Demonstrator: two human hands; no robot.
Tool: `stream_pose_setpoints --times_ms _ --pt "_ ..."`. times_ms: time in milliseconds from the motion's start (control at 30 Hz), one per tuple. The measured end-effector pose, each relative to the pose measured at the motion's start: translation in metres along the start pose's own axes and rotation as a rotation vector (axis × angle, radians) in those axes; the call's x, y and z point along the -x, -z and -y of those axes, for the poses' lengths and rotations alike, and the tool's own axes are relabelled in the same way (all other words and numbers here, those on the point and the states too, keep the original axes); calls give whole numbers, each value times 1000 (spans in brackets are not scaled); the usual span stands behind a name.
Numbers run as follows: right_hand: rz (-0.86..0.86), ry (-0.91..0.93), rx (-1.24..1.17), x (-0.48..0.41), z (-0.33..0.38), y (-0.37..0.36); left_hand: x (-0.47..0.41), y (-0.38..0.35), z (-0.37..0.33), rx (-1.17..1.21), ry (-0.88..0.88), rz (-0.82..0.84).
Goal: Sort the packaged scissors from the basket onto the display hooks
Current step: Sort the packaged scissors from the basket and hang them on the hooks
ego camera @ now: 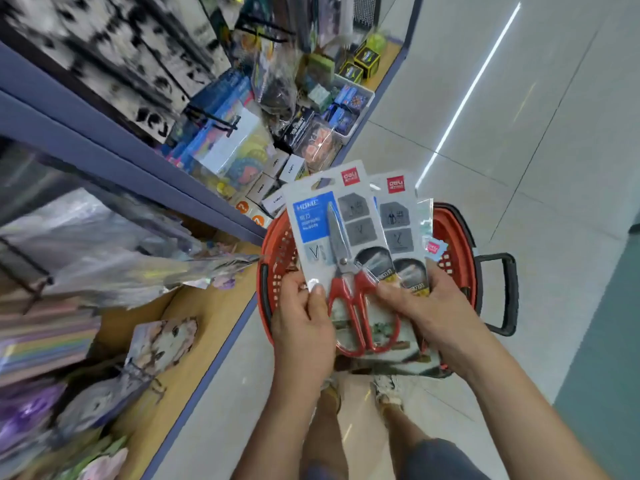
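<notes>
Holding the scissors packs fanned just above the red basket; left hand pinching the front one, right hand gripping the rest, probably to separate one for the display hooks.

Count, hands: two, left hand and right hand. Red basket: one. We count two packs for certain, the front scissors pack and the second scissors pack. Pink-labelled card behind: one, contents unclear. Black display hooks: two ().
</notes>
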State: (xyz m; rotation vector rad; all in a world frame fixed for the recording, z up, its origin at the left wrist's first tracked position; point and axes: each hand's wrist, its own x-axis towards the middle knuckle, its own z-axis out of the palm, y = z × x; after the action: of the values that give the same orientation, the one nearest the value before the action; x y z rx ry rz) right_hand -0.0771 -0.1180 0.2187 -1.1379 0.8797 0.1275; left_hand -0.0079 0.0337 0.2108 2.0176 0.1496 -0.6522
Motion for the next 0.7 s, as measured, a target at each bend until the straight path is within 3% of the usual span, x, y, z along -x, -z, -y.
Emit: stream_pose_setpoints --times_ms 167,300,500,700 --pt "151 -11 75 46 45 -7 51 38 -48 388 171 -27" --pt "315 38 242 82 76 -26 67 84 -83 622 54 -131" --pt "600 95 406 134 111 -76 101 174 -113 503 -70 -389" --pt "703 143 441 191 116 -145 168 266 -105 440 -171 -684"
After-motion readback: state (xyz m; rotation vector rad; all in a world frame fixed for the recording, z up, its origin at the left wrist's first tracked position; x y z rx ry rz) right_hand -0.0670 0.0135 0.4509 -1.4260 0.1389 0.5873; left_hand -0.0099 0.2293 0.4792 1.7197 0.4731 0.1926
